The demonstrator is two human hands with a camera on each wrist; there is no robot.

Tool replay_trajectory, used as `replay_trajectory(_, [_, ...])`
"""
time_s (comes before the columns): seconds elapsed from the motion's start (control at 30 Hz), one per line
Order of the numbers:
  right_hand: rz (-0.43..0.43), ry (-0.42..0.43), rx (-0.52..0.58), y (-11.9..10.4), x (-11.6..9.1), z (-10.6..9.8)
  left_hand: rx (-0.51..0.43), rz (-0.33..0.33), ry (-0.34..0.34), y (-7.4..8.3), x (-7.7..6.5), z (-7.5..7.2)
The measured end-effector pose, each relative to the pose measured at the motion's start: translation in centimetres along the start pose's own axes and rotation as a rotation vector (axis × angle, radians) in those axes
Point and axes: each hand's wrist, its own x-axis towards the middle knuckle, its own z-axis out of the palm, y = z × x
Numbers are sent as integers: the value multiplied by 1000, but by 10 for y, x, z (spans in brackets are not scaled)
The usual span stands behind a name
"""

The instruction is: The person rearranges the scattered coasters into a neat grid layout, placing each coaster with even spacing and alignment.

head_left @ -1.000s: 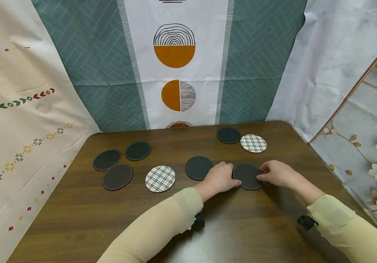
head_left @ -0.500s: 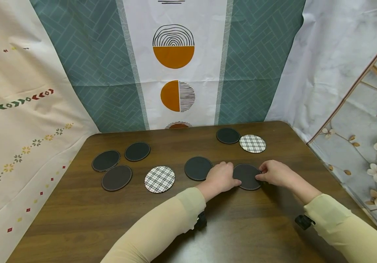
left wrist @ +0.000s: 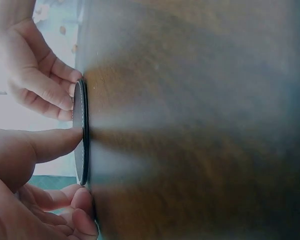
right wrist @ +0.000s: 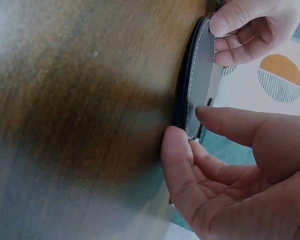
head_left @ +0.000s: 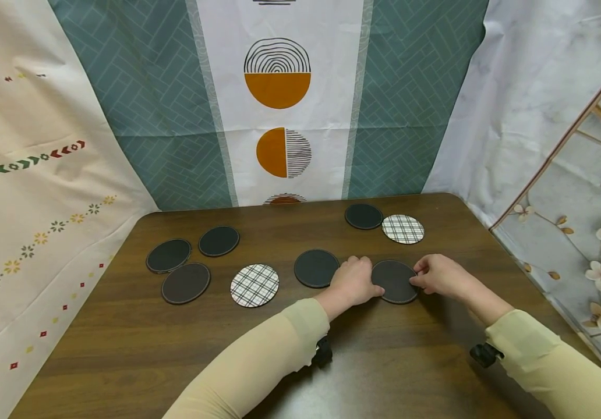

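Observation:
A round dark coaster [head_left: 395,283] with a stitched rim lies between both hands on the right of the table. My left hand [head_left: 353,282] grips its left side, thumb over the top and the other fingers at the edge. On the opposite side, my right hand [head_left: 441,274] pinches the rim between thumb and fingers. Seen edge-on in the left wrist view, the coaster [left wrist: 79,112] has a thick, layered-looking rim close to the tabletop. The right wrist view has the right thumb [right wrist: 225,120] over the coaster's face [right wrist: 202,65] near its edge.
Just left of my left hand lies another dark coaster [head_left: 316,268]. Behind sit a black coaster [head_left: 364,216] and a plaid one [head_left: 403,228]. Further left are a plaid coaster [head_left: 255,285] and three dark ones [head_left: 186,283]. Patterned cloths [head_left: 175,105] hang around the wooden table [head_left: 122,349].
The right hand's thumb and fingers have shifted slightly at the coaster's right rim. The left hand and the other coasters stay in place.

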Motion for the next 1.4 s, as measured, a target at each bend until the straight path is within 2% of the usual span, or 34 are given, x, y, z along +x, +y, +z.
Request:
replay_trajectory(0.07, [1,9,33,-3,-1,1,-16,-5,-1,-1,-1,-2])
replay_trajectory(0.17, [-8,14,90,-5,-2,3,-35,-7,9,-8,5,5])
replay_trajectory(0.23, [-15,13,134,-5,-2,4,-51,-10,3,-9,3,1])
replay_trajectory(0.33, [-17,8,195,-5,-1,5,-74,-12,3,-8,-5,-10])
replay_trajectory(0.43, [-17,1,227,-6,0,6,-107,-15,-4,-4,-20,-29])
replay_trajectory(0.6, [-18,3,239,-13,6,7,-136,-19,18,-7,-31,-48])
replay_trajectory(0.8, [-25,14,276,-36,17,9,-154,-37,64,-21,-31,-64])
replay_trajectory(1.1, [-40,14,290,-62,39,18,-242,-39,98,-47,-33,-81])
replay_trajectory(1.4, [-80,12,310,-88,66,26,-310,-38,142,-80,-26,-95])
